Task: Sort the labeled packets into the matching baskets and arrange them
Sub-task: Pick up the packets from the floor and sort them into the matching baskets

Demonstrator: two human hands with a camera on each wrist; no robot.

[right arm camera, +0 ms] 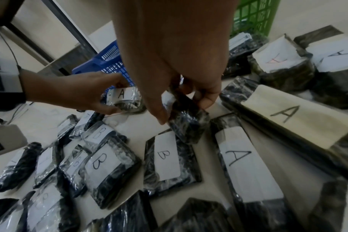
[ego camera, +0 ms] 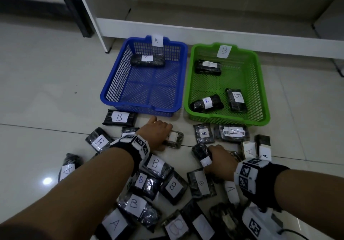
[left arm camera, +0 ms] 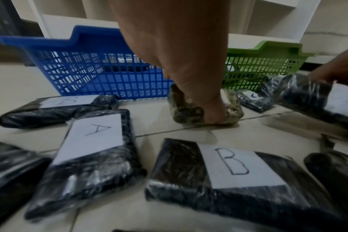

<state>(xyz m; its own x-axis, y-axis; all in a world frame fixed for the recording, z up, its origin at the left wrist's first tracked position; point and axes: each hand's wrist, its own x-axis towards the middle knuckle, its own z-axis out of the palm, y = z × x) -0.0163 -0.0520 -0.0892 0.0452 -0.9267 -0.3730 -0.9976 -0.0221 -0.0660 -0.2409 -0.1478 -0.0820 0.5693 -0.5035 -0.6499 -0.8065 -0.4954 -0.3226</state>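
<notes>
— Floor tiles [ego camera: 46, 83] look crowded. How far along?

— Barely: blue basket [ego camera: 111, 92] holds one packet, green basket [ego camera: 260, 90] three. My left hand [ego camera: 158, 129] grasps an A packet [ego camera: 175, 139]; my right hand [ego camera: 221, 157] pinches another packet [ego camera: 202, 154]. Most remain near me.

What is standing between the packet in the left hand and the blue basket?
Nothing visible. The left hand grips the packet labeled A on the floor just before the blue basket; only bare tile and the basket's own near wall lie between.
</notes>
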